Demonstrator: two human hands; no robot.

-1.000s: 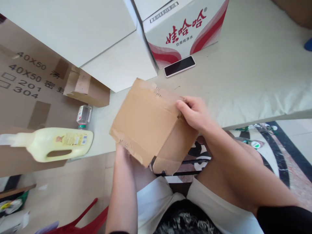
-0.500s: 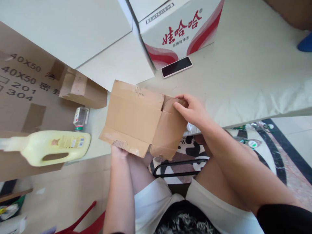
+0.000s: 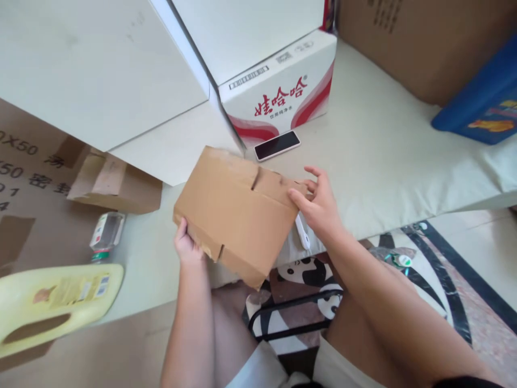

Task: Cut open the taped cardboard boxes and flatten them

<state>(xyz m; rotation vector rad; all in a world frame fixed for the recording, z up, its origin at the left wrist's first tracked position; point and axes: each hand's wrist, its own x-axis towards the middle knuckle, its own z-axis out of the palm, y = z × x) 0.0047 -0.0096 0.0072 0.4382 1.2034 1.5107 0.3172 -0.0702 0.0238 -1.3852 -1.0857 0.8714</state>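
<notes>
A brown cardboard box [image 3: 238,210], partly unfolded with slits between its flaps, hangs tilted over the table's front edge. My left hand [image 3: 189,241] grips its lower left edge, thumb on top. At the right end, my right hand [image 3: 317,202] pinches a flap between thumb and fingers, with one finger raised. Just below that hand a white object [image 3: 302,231] lies at the table edge, partly hidden by the box. Behind the box, a phone [image 3: 277,145] lies face up with a dark screen.
A white and red carton [image 3: 283,102] stands behind the phone, beside large white boxes [image 3: 169,129]. At left are a small carton [image 3: 137,186], a clear bottle [image 3: 108,231] and a yellow jug [image 3: 92,291]. A blue container [image 3: 480,102] stands at right on the table [image 3: 388,151].
The cardboard has been turned and tilted, showing a different face with its flaps bent. My left thumb now shows on top. The view has shifted, bringing the blue container further in.
</notes>
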